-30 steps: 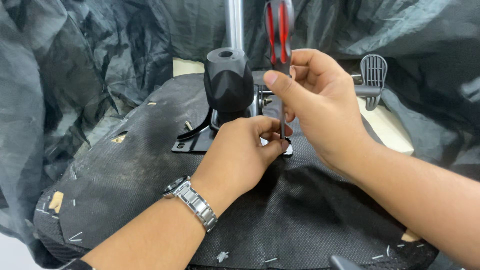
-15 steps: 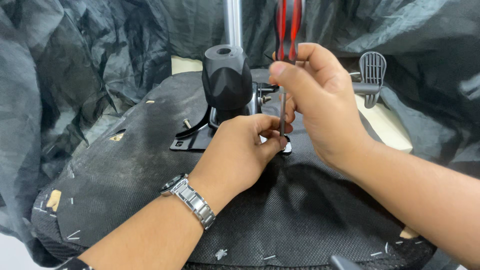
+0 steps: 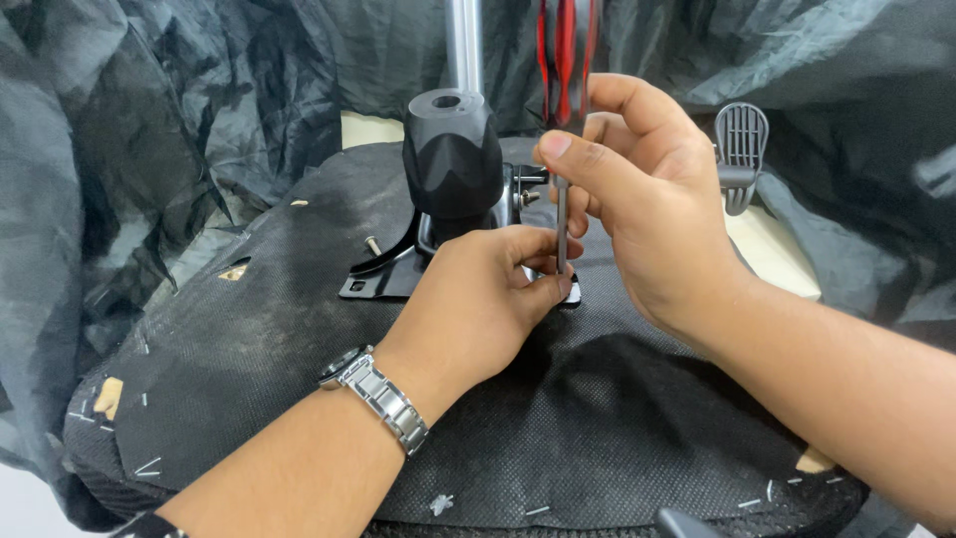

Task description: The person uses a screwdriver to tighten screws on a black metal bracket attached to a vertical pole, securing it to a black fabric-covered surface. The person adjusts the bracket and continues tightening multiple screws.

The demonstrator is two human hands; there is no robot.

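An upturned chair seat (image 3: 249,369), covered in black fabric, lies under my hands. A black metal mounting plate (image 3: 378,279) with a black plastic column cover (image 3: 453,159) is fixed at its middle. My right hand (image 3: 647,219) grips a screwdriver with a red and black handle (image 3: 565,50), held upright with its shaft pointing down at the plate's near corner. My left hand (image 3: 478,309), a metal watch (image 3: 383,399) on its wrist, pinches the lower end of the shaft (image 3: 561,224) against the plate. The tip and the screw under it are hidden by my fingers.
A loose screw (image 3: 373,244) stands up from the plate's left side. A chrome tube (image 3: 463,45) rises behind the column cover. A grey plastic lever paddle (image 3: 742,149) sticks out at the right. Crumpled dark plastic sheeting (image 3: 119,149) surrounds the seat. Staples line the fabric's near edge.
My right hand has turned slightly on the screwdriver handle, with the fingers regripping. My left hand has stayed pinched at the shaft's lower end.
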